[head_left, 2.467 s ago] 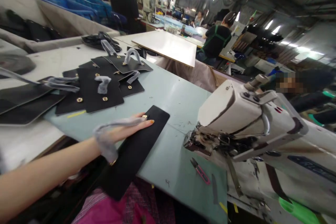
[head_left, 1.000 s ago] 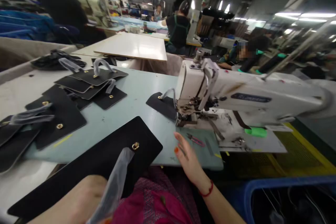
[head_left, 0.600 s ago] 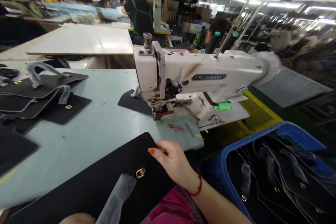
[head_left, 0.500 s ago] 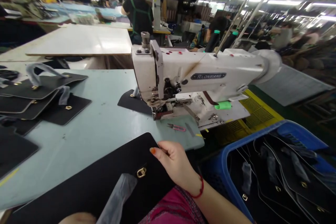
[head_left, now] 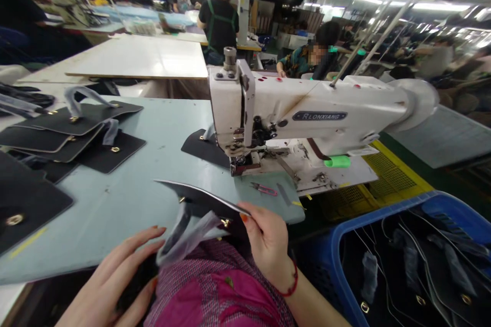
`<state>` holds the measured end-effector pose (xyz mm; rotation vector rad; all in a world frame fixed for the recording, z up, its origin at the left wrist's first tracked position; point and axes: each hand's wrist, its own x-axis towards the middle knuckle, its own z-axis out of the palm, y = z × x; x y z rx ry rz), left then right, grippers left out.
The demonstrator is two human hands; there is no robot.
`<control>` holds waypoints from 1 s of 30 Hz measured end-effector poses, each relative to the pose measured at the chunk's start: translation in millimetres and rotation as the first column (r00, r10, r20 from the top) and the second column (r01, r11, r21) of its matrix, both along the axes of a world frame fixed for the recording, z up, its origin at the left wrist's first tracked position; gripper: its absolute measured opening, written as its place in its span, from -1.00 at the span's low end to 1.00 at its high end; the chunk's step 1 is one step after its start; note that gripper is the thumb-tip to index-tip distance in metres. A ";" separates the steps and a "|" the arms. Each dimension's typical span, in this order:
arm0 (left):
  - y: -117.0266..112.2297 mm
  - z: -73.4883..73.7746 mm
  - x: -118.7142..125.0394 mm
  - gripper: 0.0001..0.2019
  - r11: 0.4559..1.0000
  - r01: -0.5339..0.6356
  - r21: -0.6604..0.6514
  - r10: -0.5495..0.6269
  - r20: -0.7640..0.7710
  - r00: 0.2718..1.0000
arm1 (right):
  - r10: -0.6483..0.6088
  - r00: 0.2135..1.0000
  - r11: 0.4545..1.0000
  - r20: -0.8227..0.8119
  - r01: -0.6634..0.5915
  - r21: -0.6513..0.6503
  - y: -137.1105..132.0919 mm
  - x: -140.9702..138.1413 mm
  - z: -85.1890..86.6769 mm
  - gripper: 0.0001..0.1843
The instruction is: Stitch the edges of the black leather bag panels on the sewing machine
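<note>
My right hand [head_left: 268,242] pinches the near corner of a black leather panel [head_left: 199,196] and holds it lifted edge-on above the table's front edge. A plastic-wrapped strap [head_left: 184,237] and a gold ring hang from the panel's underside. My left hand [head_left: 115,278] is spread open just below and left of the strap, fingers near the panel's lower part over my lap. A white sewing machine [head_left: 307,112] stands behind the panel, with another black piece [head_left: 203,145] lying under its needle end.
Stacked black panels [head_left: 76,127] with gold rings lie on the pale green table [head_left: 126,199] at left. Pink snips [head_left: 264,190] rest by the machine. A blue crate [head_left: 383,225] of black panels stands at right. Other people work at benches behind.
The panel lay flat on the table's edge under my right hand; now it is lifted and turned edge-on. My left hand has come into view, open, below it.
</note>
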<state>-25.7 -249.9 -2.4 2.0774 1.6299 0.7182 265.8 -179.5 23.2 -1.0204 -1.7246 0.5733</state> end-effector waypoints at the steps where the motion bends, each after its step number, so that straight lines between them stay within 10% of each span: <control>1: -0.7 0.9 2.7 -0.32 1.000 -0.010 -0.014 0.010 0.043 0.999 | 0.026 0.998 0.996 0.052 -0.031 0.086 -1.2 -1.7 0.6 -0.64; 6: -15.2 2.3 57.1 -0.14 0.983 -0.003 -0.184 0.095 0.489 0.867 | 0.117 0.943 0.934 0.312 -0.211 0.288 -16.7 -31.5 -4.3 -0.45; 11: 4.6 -0.3 103.1 -0.42 0.804 -0.343 -0.486 0.583 0.759 0.290 | 0.137 0.894 0.949 0.427 -0.242 0.202 -37.2 -73.1 -17.8 -0.55; 14: 14.8 -0.8 87.6 -0.60 0.734 -0.378 -0.563 0.629 0.775 0.067 | 0.310 0.851 0.913 0.424 -0.391 0.115 -36.4 -78.5 -19.4 -0.52; 16: 12.9 1.7 67.3 -0.64 0.747 -0.359 -0.560 0.620 0.781 0.071 | 0.337 0.862 0.913 0.380 -0.397 0.091 -26.1 -68.8 -20.4 -0.51; 22: -7.1 25.2 21.6 -0.64 0.787 -0.299 -0.540 0.613 0.737 0.284 | -0.121 0.991 0.976 0.055 0.129 -0.175 36.2 3.7 -42.8 -0.35; 26: -7.4 35.7 18.6 -0.66 0.801 -0.280 -0.529 0.598 0.726 0.340 | -0.011 0.978 0.732 -0.210 -0.135 -0.668 52.6 39.7 -53.8 -0.34; 30: -1.2 32.4 23.5 -0.66 0.753 -0.285 -0.594 0.651 0.735 0.189 | -0.166 0.941 0.597 -0.296 -0.143 -0.789 40.3 44.6 -45.5 -0.47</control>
